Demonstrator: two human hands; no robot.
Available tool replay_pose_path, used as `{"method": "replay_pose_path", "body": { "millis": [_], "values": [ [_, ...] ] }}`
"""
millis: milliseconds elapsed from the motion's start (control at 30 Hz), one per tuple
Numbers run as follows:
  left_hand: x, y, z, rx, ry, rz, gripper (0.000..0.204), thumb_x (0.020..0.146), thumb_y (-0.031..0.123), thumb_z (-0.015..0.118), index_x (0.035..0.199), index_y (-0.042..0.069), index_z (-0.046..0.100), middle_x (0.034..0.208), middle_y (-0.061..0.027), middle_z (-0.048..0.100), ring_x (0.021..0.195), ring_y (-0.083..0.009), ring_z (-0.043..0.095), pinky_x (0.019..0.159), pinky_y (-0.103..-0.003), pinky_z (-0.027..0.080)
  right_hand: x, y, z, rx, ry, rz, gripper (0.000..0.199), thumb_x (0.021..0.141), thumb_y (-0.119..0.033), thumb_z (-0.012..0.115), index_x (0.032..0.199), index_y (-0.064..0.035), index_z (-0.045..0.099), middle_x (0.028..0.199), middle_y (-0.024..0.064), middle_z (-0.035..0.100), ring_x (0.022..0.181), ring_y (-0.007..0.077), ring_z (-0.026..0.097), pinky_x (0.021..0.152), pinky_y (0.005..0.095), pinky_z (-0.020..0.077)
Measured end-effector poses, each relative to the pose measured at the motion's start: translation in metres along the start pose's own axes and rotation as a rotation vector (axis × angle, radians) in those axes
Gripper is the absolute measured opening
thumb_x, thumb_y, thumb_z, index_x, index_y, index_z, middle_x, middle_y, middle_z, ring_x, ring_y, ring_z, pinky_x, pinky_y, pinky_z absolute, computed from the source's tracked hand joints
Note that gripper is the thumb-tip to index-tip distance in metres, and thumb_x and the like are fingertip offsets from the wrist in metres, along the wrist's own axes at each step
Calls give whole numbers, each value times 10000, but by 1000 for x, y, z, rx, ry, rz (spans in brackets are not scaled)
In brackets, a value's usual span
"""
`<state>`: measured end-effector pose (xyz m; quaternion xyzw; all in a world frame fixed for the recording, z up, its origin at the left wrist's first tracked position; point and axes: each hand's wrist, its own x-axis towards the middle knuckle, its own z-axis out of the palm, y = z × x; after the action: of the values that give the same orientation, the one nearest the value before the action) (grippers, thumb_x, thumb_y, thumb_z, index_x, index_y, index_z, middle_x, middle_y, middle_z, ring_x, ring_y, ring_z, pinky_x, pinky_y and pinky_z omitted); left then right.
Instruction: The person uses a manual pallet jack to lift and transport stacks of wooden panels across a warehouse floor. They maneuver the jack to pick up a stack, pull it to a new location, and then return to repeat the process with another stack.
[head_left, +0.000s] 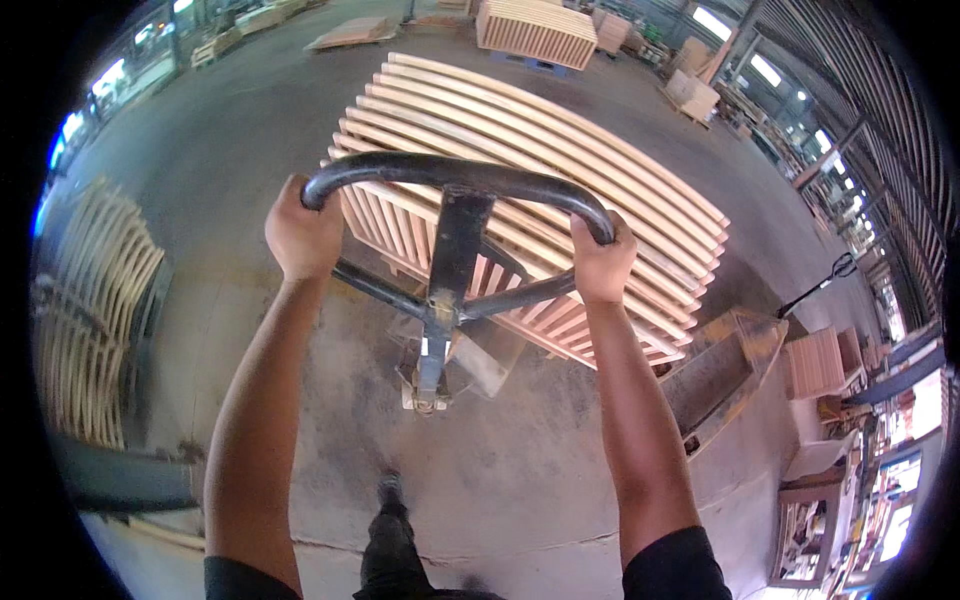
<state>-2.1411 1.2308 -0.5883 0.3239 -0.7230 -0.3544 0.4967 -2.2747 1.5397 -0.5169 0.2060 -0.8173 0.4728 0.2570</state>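
Note:
Both my arms reach forward to the black looped handle (440, 170) of a pallet jack. My left hand (303, 232) wraps round the left side of the loop, and my right hand (605, 255) grips its right side. Below the loop, the jack's steering post (432, 345) runs down to its base near the floor. Just beyond the handle sits a large stack of pale wooden slatted frames (540, 140), several rows deep. The jack's forks are hidden from me.
At the left stand more curved wooden pieces (110, 300). A second pallet jack (730, 370) rests at the right, close to the stack. Farther off are a wooden stack on a blue pallet (535, 35) and flat boards (350, 32). A shelf unit (805, 530) stands at the lower right.

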Motion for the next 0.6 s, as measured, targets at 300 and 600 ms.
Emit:
{"method": "replay_pose_path", "body": {
  "millis": [300,600],
  "values": [
    [101,-47,70,-131,-129,151,109,823,130,688,806,44,623,709,-178,627,677,-391,648,629,-424,502,39,9,79,-94,133,45,182,826,-135,746,828,15,643,658,41,547,626,113,475,593,298,441],
    [174,-66,158,-221,-190,178,123,832,135,703,859,32,642,738,-165,650,680,-354,663,654,-422,515,93,10,134,-175,208,99,194,827,-145,749,892,21,672,689,50,611,623,134,537,608,307,475]
  ]
}}
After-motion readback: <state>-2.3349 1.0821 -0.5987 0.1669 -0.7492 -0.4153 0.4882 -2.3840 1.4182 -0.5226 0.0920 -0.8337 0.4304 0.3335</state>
